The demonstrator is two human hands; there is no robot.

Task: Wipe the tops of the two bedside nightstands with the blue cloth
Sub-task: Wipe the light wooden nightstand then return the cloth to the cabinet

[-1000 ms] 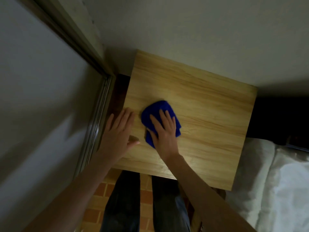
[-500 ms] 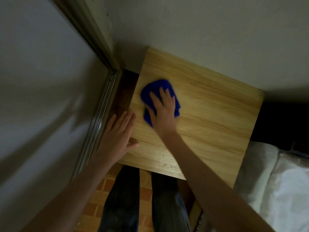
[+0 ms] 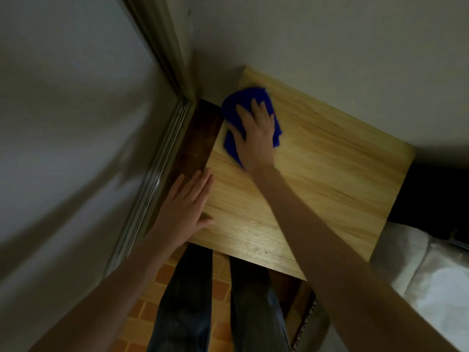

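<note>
A light wooden nightstand (image 3: 330,179) stands against the wall in a corner. A crumpled blue cloth (image 3: 239,101) lies on its top near the far left corner. My right hand (image 3: 255,133) presses flat on the cloth, fingers spread toward the wall. My left hand (image 3: 186,209) rests flat, fingers apart, on the near left edge of the nightstand top, holding nothing. Only this one nightstand is in view.
A sliding door with a metal track (image 3: 149,189) runs close along the left. The wall (image 3: 330,41) is right behind the nightstand. White bedding (image 3: 426,280) lies at the right. My legs (image 3: 218,306) stand on an orange tiled floor (image 3: 149,301) below.
My right hand has slid the blue cloth away from me, from the middle left of the top to the far left corner. My left hand has stayed on the near left edge.
</note>
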